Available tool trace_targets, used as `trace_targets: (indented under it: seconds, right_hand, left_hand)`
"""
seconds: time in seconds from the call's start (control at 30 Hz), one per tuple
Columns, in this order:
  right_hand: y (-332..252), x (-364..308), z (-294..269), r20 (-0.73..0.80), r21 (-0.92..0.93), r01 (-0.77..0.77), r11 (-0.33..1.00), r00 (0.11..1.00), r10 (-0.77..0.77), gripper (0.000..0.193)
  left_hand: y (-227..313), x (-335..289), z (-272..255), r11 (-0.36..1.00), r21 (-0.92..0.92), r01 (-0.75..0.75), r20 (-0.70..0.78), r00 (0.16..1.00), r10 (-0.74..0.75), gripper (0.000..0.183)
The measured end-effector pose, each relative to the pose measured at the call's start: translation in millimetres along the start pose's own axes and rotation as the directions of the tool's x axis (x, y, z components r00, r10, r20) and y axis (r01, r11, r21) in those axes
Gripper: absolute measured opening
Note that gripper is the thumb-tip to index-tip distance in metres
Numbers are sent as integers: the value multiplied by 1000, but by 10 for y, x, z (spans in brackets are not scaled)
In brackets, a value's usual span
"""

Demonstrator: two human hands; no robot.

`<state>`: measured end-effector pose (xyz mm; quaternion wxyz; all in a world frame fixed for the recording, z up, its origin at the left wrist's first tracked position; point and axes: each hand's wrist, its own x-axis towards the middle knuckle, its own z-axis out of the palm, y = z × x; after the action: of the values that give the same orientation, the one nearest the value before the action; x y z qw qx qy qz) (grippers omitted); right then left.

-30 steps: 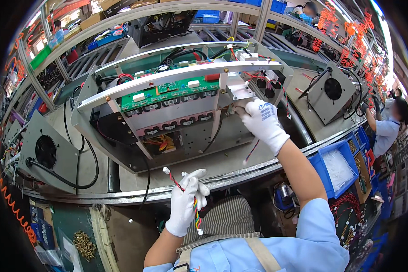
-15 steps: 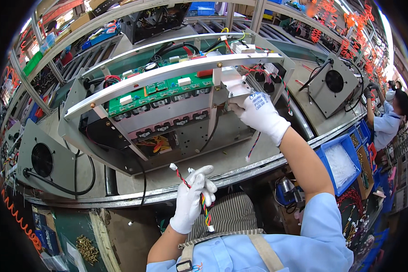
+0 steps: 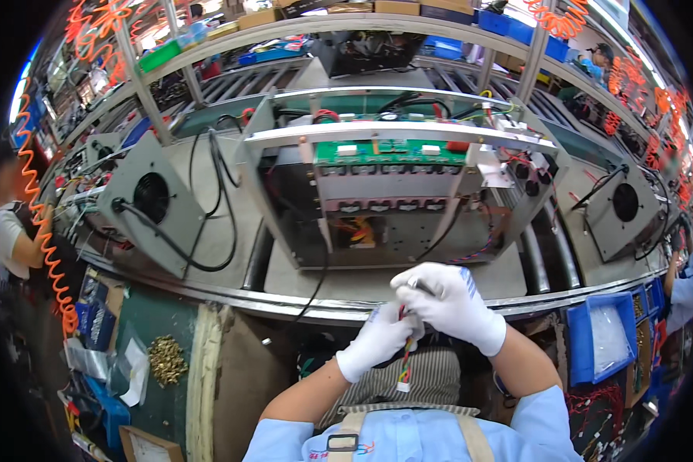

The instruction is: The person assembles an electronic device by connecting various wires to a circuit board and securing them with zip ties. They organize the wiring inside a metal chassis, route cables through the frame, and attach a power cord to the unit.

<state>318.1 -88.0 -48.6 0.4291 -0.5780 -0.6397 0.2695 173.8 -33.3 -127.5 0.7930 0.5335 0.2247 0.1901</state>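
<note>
My left hand [image 3: 376, 340], in a white glove, grips a twisted wire harness [image 3: 407, 356] of red, yellow, green and dark wires. Its white connector [image 3: 403, 386] hangs below the fingers. Right beside it, my gloved right hand [image 3: 456, 306] has its fingers bent together near the upper end of the harness. Something small and dark shows at those fingertips, partly blurred; what it is I cannot make out. Beyond both hands stands an open metal chassis [image 3: 292, 245] with a green circuit board [image 3: 393, 155] and cabling inside.
Grey panels with fans, one at the left [image 3: 131, 227] and another at the right [image 3: 614, 223], flank the chassis on the roller line. A blue bin [image 3: 577, 343] of clear plastic pieces stands at the right. Brass fasteners [image 3: 166, 360] lie on the green bench at the left.
My right hand has left the chassis and come down to my left hand. The left hand still holds the harness. The whole view has swung, bringing the chassis nearly level.
</note>
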Motion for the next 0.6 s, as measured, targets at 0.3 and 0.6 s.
trace_targets:
  seconds: [0.3,0.6]
  right_hand:
    - [-855,842,-2,-142,46,394,918,912,-384,29]
    - [-1002,1687,-553,-82,-184,354,917,924,-373,18]
  left_hand:
    - [742,-719,-532,768,163,-619,-602,555,575,21]
    - [809,-551,-770,746,307,-591,-615,475,629,11]
